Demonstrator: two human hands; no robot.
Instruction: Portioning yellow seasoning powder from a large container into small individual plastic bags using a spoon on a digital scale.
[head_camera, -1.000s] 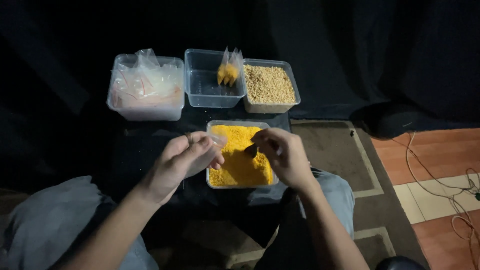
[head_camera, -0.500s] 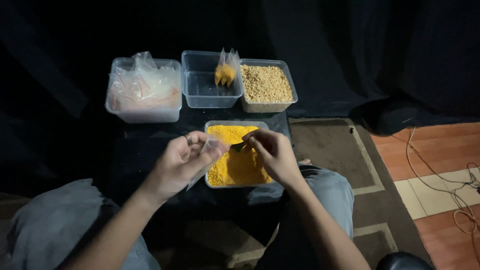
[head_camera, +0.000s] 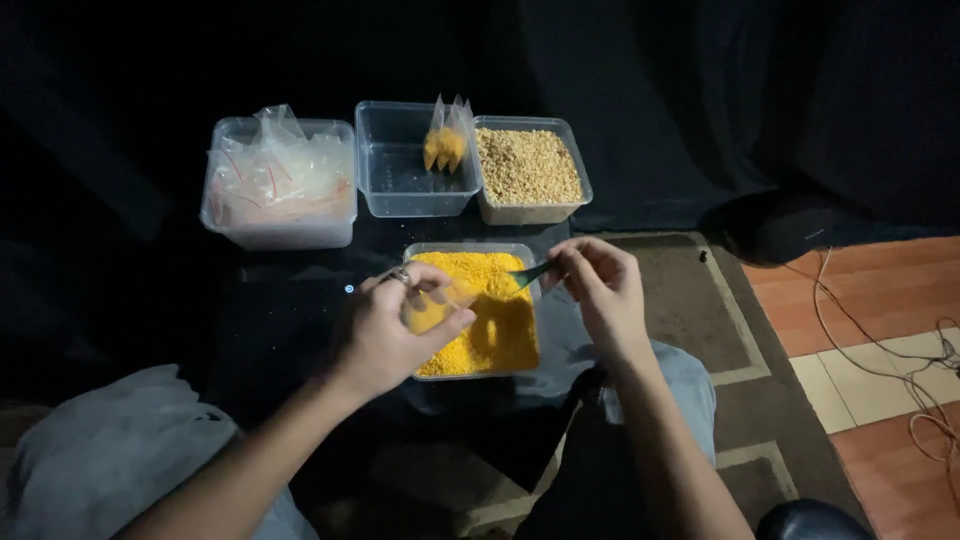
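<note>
The left hand is closed around a small clear bag partly filled with yellow grain, held over the left half of the tub of yellow grain. The right hand pinches a dark spoon, its long axis pointing left toward the bag, just beside its mouth.
</note>
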